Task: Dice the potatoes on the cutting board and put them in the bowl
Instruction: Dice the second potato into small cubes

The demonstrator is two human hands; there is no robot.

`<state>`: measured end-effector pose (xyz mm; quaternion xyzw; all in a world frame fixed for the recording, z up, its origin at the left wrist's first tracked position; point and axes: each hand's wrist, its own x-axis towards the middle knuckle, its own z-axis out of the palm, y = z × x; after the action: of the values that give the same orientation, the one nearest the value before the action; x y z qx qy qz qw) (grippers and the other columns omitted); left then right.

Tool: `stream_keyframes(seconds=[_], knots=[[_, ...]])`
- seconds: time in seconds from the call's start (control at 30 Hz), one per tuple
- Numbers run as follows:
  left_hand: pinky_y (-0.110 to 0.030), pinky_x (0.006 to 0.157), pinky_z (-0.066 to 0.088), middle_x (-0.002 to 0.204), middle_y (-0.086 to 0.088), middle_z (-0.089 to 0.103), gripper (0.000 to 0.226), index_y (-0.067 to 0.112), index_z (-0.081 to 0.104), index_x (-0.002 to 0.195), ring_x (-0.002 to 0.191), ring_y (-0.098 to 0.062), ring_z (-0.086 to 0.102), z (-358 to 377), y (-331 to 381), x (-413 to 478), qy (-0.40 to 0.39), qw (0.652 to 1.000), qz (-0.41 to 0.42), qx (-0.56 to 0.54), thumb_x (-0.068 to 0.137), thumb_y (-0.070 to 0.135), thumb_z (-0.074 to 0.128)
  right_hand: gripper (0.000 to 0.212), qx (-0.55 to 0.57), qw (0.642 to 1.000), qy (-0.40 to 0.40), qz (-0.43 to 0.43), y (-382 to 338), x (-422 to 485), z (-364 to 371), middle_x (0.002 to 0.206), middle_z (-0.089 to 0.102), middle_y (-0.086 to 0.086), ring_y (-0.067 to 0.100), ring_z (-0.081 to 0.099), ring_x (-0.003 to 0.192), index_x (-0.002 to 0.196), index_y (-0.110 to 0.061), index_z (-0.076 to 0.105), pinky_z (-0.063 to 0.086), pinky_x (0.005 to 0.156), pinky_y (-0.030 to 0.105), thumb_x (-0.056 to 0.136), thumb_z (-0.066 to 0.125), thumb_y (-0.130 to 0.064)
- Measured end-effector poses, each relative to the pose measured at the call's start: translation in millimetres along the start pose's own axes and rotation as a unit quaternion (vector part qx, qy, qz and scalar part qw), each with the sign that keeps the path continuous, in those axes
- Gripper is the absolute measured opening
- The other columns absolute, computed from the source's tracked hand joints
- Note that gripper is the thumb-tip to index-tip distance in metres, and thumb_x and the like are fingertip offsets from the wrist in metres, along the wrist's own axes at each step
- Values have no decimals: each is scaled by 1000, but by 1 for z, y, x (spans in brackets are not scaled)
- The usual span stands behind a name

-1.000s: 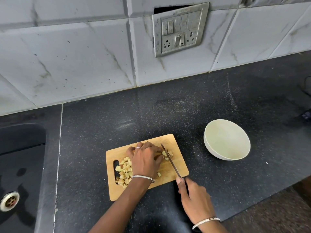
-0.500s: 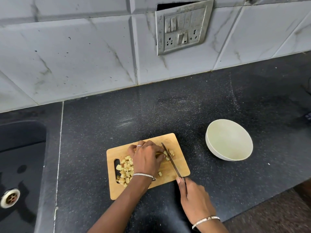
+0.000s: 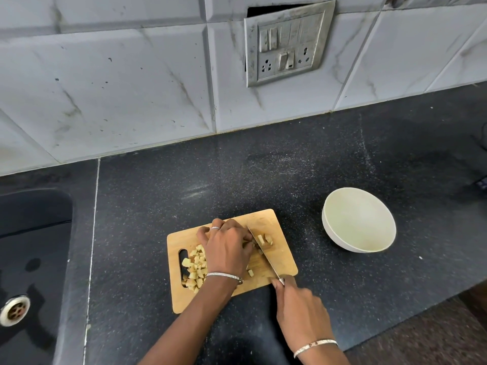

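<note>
left hand (image 3: 226, 248) apparently hides uncut potato; right hand (image 3: 300, 309) covers the knife (image 3: 266, 256) handle.

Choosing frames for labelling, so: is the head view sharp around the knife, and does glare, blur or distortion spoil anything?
Head view: the knife, diced potato and cutting board are sharp and evenly lit; same view, a faint sheen streaks the countertop behind the board, hiding nothing; same view, the wide lens bows the wall tiles, and the floor at bottom right is smeared.
</note>
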<state>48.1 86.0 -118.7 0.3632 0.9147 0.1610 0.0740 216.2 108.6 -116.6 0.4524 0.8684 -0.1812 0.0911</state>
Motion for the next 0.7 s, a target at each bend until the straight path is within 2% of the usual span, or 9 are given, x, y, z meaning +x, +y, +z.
stream_keyframes(seconds=[0.13, 0.23, 0.37, 0.5, 0.6, 0.7], knots=[[-40, 92, 17, 101, 20, 61, 11, 40, 72, 87, 104, -11, 42, -4, -5, 0, 12, 1000, -9, 6, 82, 44, 63, 49, 19, 1000, 23, 6, 9, -5, -5, 97, 67, 2, 29, 66, 93, 112, -27, 44, 43, 66, 38, 95, 9, -58], [-40, 93, 18, 101, 19, 61, 9, 39, 72, 86, 103, -10, 42, -8, -8, 2, 27, 999, -22, -9, 82, 37, 64, 48, 26, 999, 34, 16, 10, -2, -7, 97, 67, 4, 31, 65, 95, 114, -26, 46, 46, 69, 40, 97, 13, -57], [-38, 89, 18, 103, 18, 61, 15, 39, 71, 88, 102, -11, 45, -12, -12, 2, 43, 999, -28, -17, 82, 30, 61, 45, 45, 999, 4, 6, 7, 1, -3, 99, 66, 3, 31, 64, 97, 115, -28, 48, 47, 72, 39, 99, 16, -56], [-37, 87, 18, 104, 17, 61, 19, 40, 70, 94, 101, -12, 47, -13, -14, 1, 58, 998, -22, -31, 82, 26, 62, 39, 96, 995, -30, -23, 4, -5, 4, 93, 66, 2, 31, 64, 94, 94, -30, 43, 47, 70, 41, 97, 18, -60], [-36, 88, 19, 105, 18, 60, 22, 41, 68, 99, 102, -12, 47, -14, -13, 2, 60, 997, -13, -39, 84, 26, 60, 40, 115, 993, -3, -15, 10, -7, 3, 89, 65, 2, 31, 64, 90, 90, -31, 39, 47, 70, 43, 94, 14, -63], [-35, 86, 21, 105, 18, 61, 24, 42, 67, 102, 103, -12, 48, -12, -8, 2, 52, 997, 0, -57, 87, 25, 58, 42, 129, 991, 38, 8, 20, -4, -3, 86, 66, 3, 32, 63, 89, 89, -29, 43, 45, 69, 42, 94, 16, -60]])
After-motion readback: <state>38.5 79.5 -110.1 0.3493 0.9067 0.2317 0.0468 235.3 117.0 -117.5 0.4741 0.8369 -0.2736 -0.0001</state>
